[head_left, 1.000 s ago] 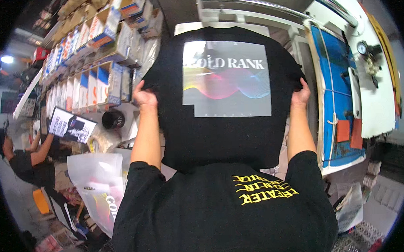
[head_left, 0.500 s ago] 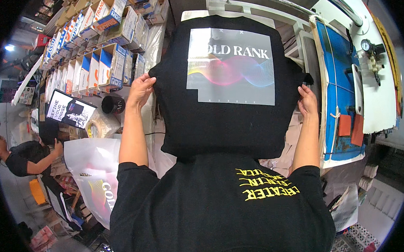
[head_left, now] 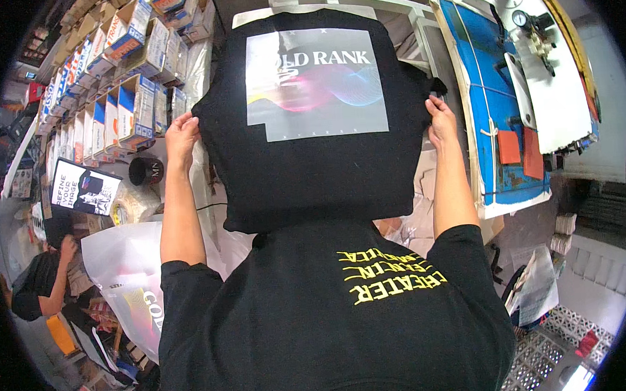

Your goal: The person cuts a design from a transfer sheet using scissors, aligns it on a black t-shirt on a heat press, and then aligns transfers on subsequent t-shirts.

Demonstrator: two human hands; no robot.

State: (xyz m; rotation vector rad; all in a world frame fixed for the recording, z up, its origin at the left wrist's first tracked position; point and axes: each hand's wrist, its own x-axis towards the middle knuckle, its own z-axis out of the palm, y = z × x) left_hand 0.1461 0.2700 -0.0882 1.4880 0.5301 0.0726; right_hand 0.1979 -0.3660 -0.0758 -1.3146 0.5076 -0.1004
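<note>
A black T-shirt (head_left: 312, 174) is spread out in front of me over a pale board (head_left: 249, 18), whose edge shows at the far side. On its chest lies a glossy see-through transfer film (head_left: 323, 118) with white lettering and a wavy rainbow design; one lower corner is cut out. My left hand (head_left: 182, 137) pinches the shirt's left edge, at the sleeve. At the opposite edge, my right hand (head_left: 441, 118) grips the other sleeve between thumb and fingers. The fabric lies mostly smooth between both hands.
Cardboard boxes (head_left: 131, 109) of upright packets stand at left, near a black mug (head_left: 145, 171), a framed card (head_left: 85, 186) and printed film sheets (head_left: 124, 273). A heat press with a blue bed (head_left: 471, 56) and pressure gauge (head_left: 520, 20) is at right. Another person (head_left: 41, 277) works far left.
The whole view has shifted, so shirt, hands and surroundings sit further left and slightly higher. Both hands keep their hold on the shirt. The other person's arm has moved.
</note>
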